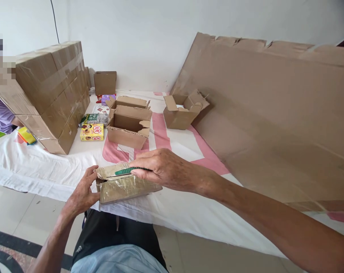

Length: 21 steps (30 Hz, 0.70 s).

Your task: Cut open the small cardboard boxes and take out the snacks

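Note:
A flat cardboard box (126, 189) wrapped in clear tape lies at the table's front edge, with a dark gap near its left end. My left hand (82, 192) grips that left end, thumb on the near side and fingers at the far corner. Over the box's top, my right hand (160, 168) is closed round a green-handled knife (125, 171). Its thin metal blade points left, close above the taped top; whether it touches the cardboard I cannot tell. Part of the box's far right side is hidden beneath my right hand.
Opened cardboard boxes (128, 134) stand behind, beside a yellow snack box (91, 132) and a plastic bottle (93, 119). Another open box (179, 117) sits farther right. A taped carton stack (60, 98) rises left, near another person's sleeve (1, 112). A large cardboard sheet (269, 113) leans right.

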### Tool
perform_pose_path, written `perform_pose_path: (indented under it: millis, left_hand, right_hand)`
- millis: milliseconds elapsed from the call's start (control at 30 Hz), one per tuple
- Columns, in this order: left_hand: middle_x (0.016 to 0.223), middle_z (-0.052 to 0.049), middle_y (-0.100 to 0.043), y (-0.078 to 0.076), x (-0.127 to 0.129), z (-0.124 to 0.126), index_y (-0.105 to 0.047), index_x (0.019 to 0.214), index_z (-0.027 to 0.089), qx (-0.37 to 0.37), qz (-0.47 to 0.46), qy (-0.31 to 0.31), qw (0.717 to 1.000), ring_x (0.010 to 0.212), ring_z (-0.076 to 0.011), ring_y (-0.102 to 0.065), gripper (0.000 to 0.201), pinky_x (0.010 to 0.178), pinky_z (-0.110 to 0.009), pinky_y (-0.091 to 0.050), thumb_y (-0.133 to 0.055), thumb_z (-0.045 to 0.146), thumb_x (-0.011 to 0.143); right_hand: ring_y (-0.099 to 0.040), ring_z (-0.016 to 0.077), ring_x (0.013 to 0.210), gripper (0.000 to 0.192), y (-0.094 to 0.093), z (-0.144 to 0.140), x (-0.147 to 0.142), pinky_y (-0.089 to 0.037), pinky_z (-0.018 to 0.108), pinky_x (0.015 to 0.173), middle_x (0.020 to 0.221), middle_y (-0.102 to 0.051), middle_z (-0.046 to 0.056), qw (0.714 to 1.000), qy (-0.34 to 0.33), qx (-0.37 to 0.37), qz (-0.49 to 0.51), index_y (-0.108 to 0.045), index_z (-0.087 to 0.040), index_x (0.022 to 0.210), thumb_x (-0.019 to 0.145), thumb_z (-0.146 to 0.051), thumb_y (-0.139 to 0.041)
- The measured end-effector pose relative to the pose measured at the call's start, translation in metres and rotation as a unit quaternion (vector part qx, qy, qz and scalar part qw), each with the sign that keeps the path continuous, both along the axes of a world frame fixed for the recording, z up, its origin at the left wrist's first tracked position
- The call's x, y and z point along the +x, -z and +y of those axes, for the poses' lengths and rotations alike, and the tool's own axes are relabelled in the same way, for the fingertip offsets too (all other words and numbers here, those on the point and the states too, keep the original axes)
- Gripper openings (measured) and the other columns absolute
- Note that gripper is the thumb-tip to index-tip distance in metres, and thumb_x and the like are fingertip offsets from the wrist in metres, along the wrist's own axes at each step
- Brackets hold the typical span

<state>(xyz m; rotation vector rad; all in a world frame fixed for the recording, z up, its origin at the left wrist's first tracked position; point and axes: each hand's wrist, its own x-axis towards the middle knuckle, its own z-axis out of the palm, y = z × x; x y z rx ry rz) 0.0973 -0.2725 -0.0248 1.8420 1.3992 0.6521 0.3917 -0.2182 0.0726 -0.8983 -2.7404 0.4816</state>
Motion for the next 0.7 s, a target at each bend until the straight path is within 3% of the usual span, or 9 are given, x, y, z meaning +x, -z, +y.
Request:
perform_pose_path:
  millis: [267,433,600,700]
  left_hand:
    - [0.151,-0.011,-0.054,0.001,0.000,0.000,-0.071,0.128,0.026,0.006,-0.018,0.011,1.000,0.137,-0.0307,-0.058,0.050,0.116,-0.048,-0.052,-0.073,0.016,0.080]
    - [0.150,-0.009,-0.054,0.000,-0.001,-0.002,-0.069,0.130,0.027,-0.004,-0.036,0.016,0.999,0.133,-0.0290,-0.059,0.053,0.117,-0.048,-0.051,-0.068,0.014,0.079]
    - [0.146,-0.010,-0.057,0.003,0.001,0.001,-0.065,0.137,0.027,0.011,-0.049,0.027,0.998,0.132,-0.0287,-0.060,0.062,0.116,-0.049,-0.052,-0.067,0.012,0.078]
    - [0.146,-0.011,-0.056,0.003,0.002,0.002,-0.067,0.135,0.026,0.019,-0.045,0.023,0.999,0.133,-0.0287,-0.059,0.058,0.116,-0.049,-0.052,-0.067,0.013,0.078]
  right_hand:
    - [-0.065,0.0163,0.079,0.028,0.019,0.004,-0.023,-0.034,0.029,0.064,0.091,-0.079,0.004,0.999,-0.011,0.036,-0.038,-0.080,-0.020,0.103,0.107,-0.025,-0.053]
    - [-0.066,0.0173,0.073,0.034,0.032,0.005,0.000,-0.033,0.030,0.058,0.087,-0.079,0.006,0.994,-0.010,0.068,-0.082,-0.078,-0.019,0.090,0.109,-0.027,-0.051]
    - [-0.075,0.0205,0.091,0.033,0.014,-0.001,0.024,-0.048,0.031,0.070,0.107,-0.083,0.005,0.999,0.008,0.036,-0.006,-0.080,-0.025,0.117,0.110,-0.028,-0.048]
    - [-0.074,0.0190,0.084,0.033,0.006,-0.002,0.022,-0.048,0.031,0.070,0.100,-0.083,0.003,0.999,0.014,0.034,0.006,-0.082,-0.026,0.114,0.110,-0.030,-0.049]
